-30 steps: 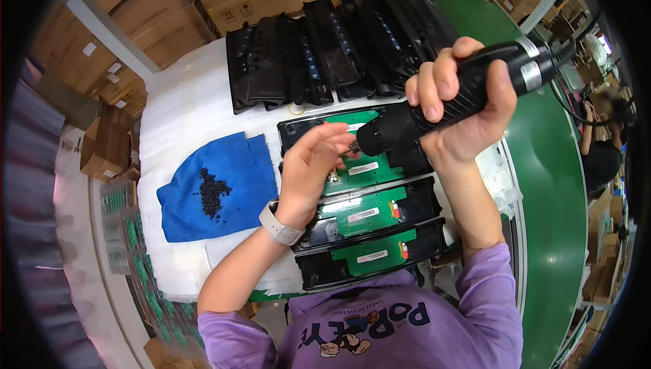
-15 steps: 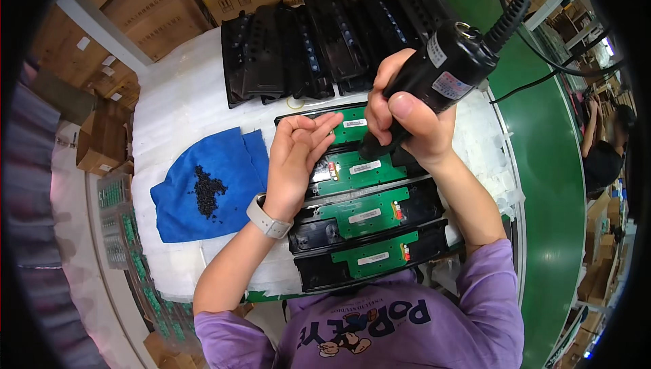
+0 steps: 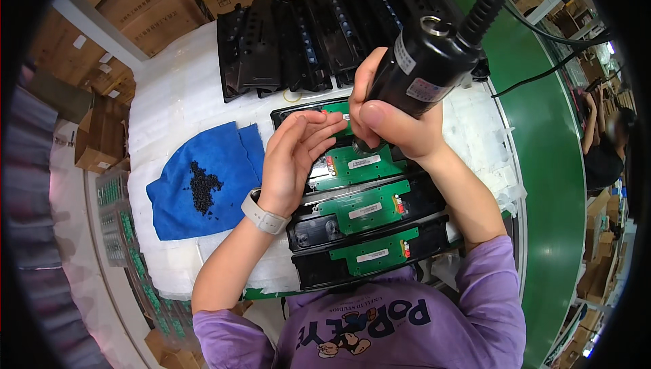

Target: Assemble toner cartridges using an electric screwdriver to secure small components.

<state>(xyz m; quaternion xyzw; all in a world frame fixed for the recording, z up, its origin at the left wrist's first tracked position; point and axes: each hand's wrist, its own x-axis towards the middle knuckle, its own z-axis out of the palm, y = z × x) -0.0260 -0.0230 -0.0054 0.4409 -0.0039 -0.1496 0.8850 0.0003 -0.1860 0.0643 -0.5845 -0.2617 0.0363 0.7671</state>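
The right hand (image 3: 397, 121) wraps a tight grip round the screwdriver (image 3: 424, 64), tip down on a green board (image 3: 352, 166), while the flat, empty left hand (image 3: 295, 159) steadies it.

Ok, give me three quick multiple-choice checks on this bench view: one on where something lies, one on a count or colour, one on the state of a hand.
1. Where does the pile of small dark screws lie?
A. on the blue cloth
B. on the green belt
C. in a cardboard box

2. How many black units with green circuit boards lie in the near row?
A. one
B. two
C. at least three

3. What is the right hand doing?
A. resting open on the table
B. gripping the black electric screwdriver
C. holding the cloth

Answers: 1 A, the screws sit mid-cloth, left of the left hand. 2 C, three boards show fully, and a fourth seems partly hidden under the hands. 3 B, the fingers wrap around the tool's body.
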